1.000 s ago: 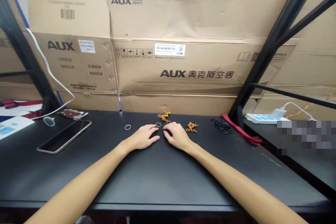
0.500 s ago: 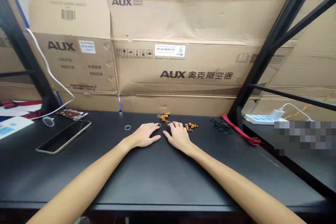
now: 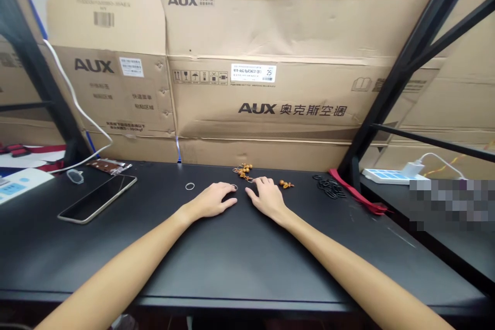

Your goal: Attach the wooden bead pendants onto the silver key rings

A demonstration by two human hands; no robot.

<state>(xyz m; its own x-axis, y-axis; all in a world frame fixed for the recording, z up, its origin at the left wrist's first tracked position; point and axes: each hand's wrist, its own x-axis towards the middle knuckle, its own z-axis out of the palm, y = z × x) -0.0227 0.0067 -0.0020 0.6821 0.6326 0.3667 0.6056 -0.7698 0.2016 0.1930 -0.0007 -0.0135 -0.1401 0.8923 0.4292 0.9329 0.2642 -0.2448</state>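
Observation:
My left hand (image 3: 213,199) lies flat on the black table (image 3: 232,258), fingers stretched out, its fingertips touching a small metal ring (image 3: 234,186). A second metal ring (image 3: 189,186) lies apart to its left. My right hand (image 3: 267,197) rests palm down beside it, fingers spread toward a cluster of brown wooden beads (image 3: 243,170). Its fingers partly cover another bead charm (image 3: 286,184), of which only the right end shows. Neither hand holds anything.
A phone (image 3: 96,204) lies face up at the left, with a brown wrapper (image 3: 109,166) and a clear small object (image 3: 75,176) behind it. Black rings (image 3: 330,187) and a red strap (image 3: 353,193) lie right. AUX cardboard boxes (image 3: 270,67) wall the back. A black frame post (image 3: 390,87) stands right.
My right hand has slid forward and right over the bead charm, hiding most of it. The left hand has barely moved. The view has shifted slightly.

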